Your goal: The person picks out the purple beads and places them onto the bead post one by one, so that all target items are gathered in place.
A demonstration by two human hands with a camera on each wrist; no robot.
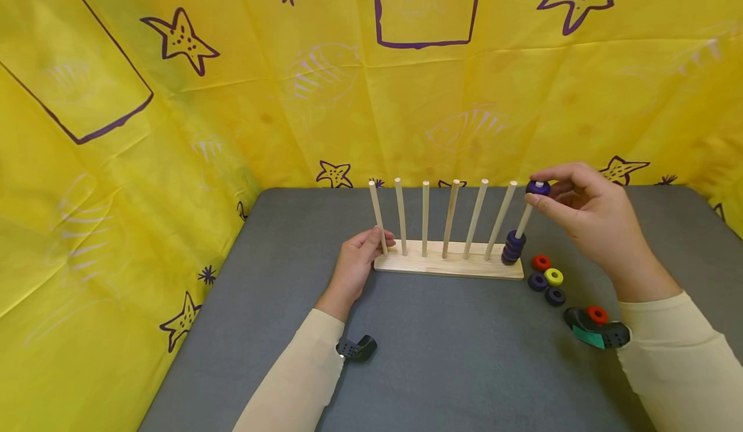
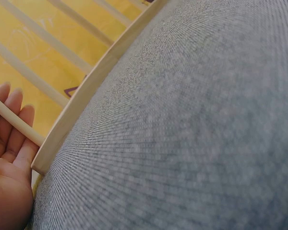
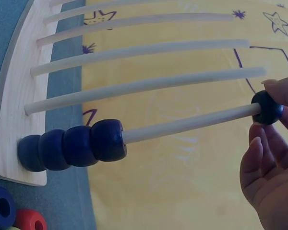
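Observation:
A wooden peg rack (image 1: 429,264) with a row of upright pegs stands on the table. At its left end my left hand (image 1: 361,251) holds the leftmost peg low down, its fingers (image 2: 14,127) behind the peg. With thumb and fingers my right hand (image 1: 592,209) pinches a dark purple-blue bead (image 1: 538,188) at the top of the rightmost peg. The peg's tip shows in the bead's hole. Lower on that same peg, several dark blue beads (image 3: 77,146) are stacked against the base. The other pegs carry no beads.
Loose beads lie right of the rack: a red bead (image 1: 541,263), a yellow bead (image 1: 554,277), dark blue beads (image 1: 538,282) and another red bead (image 1: 597,315) by the right wrist strap. A yellow patterned cloth (image 1: 325,122) hangs behind the grey table (image 1: 441,354).

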